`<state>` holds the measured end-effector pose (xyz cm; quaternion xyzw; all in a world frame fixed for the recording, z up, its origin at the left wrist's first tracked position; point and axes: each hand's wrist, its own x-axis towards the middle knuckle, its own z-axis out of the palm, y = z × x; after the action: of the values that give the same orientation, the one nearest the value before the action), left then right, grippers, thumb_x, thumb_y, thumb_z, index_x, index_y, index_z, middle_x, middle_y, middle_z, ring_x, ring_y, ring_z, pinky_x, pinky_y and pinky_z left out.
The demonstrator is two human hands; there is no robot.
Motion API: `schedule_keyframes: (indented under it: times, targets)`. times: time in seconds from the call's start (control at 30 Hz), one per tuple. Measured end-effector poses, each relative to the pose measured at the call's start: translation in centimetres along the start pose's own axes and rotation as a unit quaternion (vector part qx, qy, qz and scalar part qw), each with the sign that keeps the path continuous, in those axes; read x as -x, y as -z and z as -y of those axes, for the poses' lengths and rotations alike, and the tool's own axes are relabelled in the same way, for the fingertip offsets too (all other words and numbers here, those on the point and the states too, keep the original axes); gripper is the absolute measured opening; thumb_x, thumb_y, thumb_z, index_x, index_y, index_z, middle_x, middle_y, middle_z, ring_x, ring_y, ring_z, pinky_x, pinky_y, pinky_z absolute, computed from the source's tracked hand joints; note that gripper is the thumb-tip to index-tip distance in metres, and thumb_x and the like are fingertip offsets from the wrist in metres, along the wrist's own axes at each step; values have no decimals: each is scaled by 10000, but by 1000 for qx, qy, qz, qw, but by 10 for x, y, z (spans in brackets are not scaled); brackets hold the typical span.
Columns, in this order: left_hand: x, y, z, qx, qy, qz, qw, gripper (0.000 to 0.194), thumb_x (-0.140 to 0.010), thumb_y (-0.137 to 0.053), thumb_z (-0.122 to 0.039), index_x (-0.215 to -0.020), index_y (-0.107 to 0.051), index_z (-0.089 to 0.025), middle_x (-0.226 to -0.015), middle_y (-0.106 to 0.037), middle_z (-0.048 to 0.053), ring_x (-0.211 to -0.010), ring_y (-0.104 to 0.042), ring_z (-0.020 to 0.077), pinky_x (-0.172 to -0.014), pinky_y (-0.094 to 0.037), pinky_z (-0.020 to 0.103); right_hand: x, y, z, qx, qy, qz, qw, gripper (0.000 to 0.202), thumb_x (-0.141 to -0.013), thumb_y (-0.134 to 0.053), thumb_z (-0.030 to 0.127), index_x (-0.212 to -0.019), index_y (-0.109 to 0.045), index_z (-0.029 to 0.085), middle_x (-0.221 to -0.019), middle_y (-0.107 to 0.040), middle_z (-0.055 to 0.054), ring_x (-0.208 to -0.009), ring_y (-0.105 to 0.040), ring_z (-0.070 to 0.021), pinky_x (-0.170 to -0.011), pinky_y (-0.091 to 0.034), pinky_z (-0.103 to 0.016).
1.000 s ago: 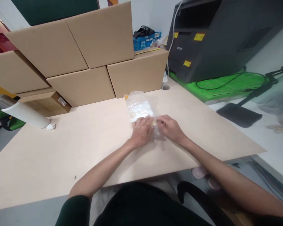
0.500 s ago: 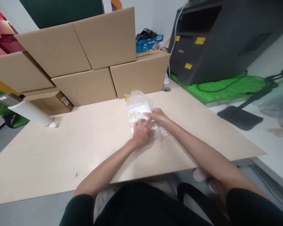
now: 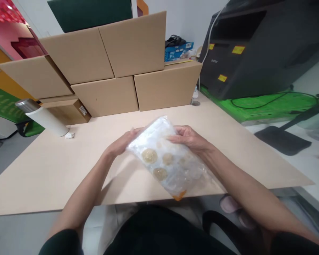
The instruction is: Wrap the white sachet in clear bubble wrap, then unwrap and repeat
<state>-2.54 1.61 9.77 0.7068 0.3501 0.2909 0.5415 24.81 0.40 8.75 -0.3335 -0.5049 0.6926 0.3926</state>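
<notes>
A clear plastic package with a whitish inside, several round yellowish-brown spots and an orange corner is held tilted above the table. My left hand grips its upper left edge, the fingertips partly hidden behind it. On the right side, my right hand is closed on the package, thumb on the face towards me. The orange corner hangs down by the table's front edge.
Cardboard boxes are stacked along the back of the table. A white bottle with a metal cap and crumpled tissue are at the left. A dark printer stands on a green surface at the right.
The package has been lifted off the table, brought nearer and turned, its orange corner now towards me. My left hand moved from on top of it to its left edge; both hands now grip it.
</notes>
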Motion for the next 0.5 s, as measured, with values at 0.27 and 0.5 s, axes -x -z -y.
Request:
schedule_keyframes:
  times: [0.27, 0.5]
  targets:
    - [-6, -21, 40, 306, 34, -179, 935, 856, -643, -817, -642, -1303, -555, -164, -1222, -682, 158, -1174, -636, 365, -991, -518, 476, -69, -22, -50, -46, 23, -181, 982, 405, -563, -874, 461, -732, -628, 187, -643, -640, 15, -600, -602, -156, -599, -504, -301]
    - [-31, -15, 86, 6, 75, -375, 924, 904, -846, -697, -412, -1563, -181, -220, -1333, -582, 178, -1168, -627, 310, -1020, -485, 521, -108, -13, -84, 284, 100, -329, 895, 398, -734, -725, 441, -1016, -631, 176, -1014, -666, -112, -983, -600, -292, -874, -506, -452]
